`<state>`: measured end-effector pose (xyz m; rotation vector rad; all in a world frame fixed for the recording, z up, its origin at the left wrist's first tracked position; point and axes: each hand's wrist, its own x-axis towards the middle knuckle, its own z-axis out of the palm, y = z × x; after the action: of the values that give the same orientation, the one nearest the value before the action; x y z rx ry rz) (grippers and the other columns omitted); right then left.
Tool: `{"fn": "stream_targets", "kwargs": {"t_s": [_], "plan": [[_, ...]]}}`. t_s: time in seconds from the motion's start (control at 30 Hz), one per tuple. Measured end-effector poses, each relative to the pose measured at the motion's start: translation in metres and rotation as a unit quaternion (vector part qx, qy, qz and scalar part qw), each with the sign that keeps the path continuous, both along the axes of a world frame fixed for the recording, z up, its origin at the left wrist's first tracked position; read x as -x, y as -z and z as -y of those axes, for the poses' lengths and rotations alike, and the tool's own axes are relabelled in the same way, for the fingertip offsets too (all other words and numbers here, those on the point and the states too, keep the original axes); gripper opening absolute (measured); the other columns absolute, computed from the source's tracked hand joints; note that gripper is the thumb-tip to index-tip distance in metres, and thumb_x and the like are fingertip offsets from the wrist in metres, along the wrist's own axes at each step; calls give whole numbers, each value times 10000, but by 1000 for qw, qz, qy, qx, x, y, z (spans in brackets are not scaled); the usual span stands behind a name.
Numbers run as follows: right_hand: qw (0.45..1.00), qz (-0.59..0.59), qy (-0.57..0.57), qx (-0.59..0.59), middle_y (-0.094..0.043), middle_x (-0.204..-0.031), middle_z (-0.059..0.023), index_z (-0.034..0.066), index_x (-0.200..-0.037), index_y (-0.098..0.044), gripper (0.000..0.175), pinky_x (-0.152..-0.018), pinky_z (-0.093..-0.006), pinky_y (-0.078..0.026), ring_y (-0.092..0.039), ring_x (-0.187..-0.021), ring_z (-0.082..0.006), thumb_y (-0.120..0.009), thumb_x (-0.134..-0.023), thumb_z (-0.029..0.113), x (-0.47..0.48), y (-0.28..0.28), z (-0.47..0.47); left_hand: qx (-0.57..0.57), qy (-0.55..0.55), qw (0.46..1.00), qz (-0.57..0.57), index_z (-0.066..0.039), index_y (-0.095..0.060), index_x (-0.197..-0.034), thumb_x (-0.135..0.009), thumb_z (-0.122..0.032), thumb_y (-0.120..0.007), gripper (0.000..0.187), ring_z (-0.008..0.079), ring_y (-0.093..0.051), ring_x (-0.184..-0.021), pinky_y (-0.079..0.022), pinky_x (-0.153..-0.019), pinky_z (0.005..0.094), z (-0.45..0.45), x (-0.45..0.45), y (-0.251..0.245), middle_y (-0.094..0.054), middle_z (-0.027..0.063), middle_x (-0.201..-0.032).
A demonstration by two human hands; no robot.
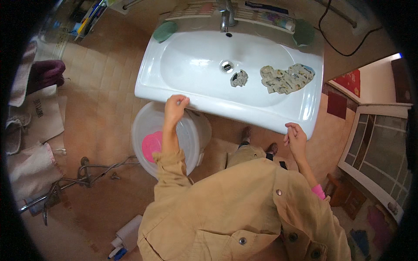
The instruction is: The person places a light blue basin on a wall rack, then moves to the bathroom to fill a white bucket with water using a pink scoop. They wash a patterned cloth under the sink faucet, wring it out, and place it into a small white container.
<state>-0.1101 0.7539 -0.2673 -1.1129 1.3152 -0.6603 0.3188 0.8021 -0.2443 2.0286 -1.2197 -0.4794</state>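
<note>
A white ceramic washbasin (196, 78) lies before me under a chrome faucet (224, 21). Near its drain (227, 66) sits a small crumpled patterned cloth (239, 78). A larger patterned cloth (284, 78) lies spread and wrinkled on the basin's right side. My left hand (175, 106) is at the basin's front edge with loosely curled fingers and no visible object in it. Close to the front right corner is my right hand (295, 135), its fingers bent and partly apart, holding nothing. Whether either hand touches the rim is unclear.
Below my left forearm stands a translucent plastic tub (138, 130) with a pink item (152, 146) inside. Green soap dishes (165, 31) flank the basin. Towels (32, 163) hang at far left near a shower hose (107, 169). A glazed door (375, 146) is at right.
</note>
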Motion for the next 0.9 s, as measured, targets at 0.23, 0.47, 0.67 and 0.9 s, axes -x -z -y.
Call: {"fn": "stream_targets", "kwargs": {"t_s": [0.23, 0.47, 0.67, 0.9], "plan": [[1000, 25, 11, -3, -528, -561, -41, -9, -1001, -550, 165, -393, -211, -374, -463, -438, -76, -454, -910, 89, 3, 9, 1, -77, -171, 970, -157, 5, -638, -824, -760, -182, -664, 199, 214, -584, -731, -444, -685, 300, -72, 75, -2, -629, 123, -794], [1000, 5, -6, 5, -528, -559, -40, -13, -998, -560, 173, -412, -204, -388, -464, -442, -76, -459, -909, 96, 2, 2, 2, 26, 35, 999, 2, -40, -627, -738, -733, -109, -654, 74, 281, -516, -932, -401, -822, 379, -41, 178, -10, -582, 92, -865], [999, 36, -17, -1, -530, -563, -43, -21, -1006, -554, 180, -409, -207, -379, -468, -440, -84, -457, -911, 98, 3, 0, 3, 132, 182, 970, 90, -44, -608, -732, -682, -70, -678, 90, 297, -485, -993, -395, -839, 397, 7, 236, 2, -555, 70, -919], [998, 59, -3, -15, -536, -569, -50, -5, -997, -559, 173, -409, -213, -386, -485, -449, -88, -457, -914, 107, 5, 5, 2, 125, 209, 963, 116, -39, -635, -793, -666, -76, -690, 143, 296, -469, -1049, -373, -886, 399, 49, 266, 17, -560, 70, -1018]]}}
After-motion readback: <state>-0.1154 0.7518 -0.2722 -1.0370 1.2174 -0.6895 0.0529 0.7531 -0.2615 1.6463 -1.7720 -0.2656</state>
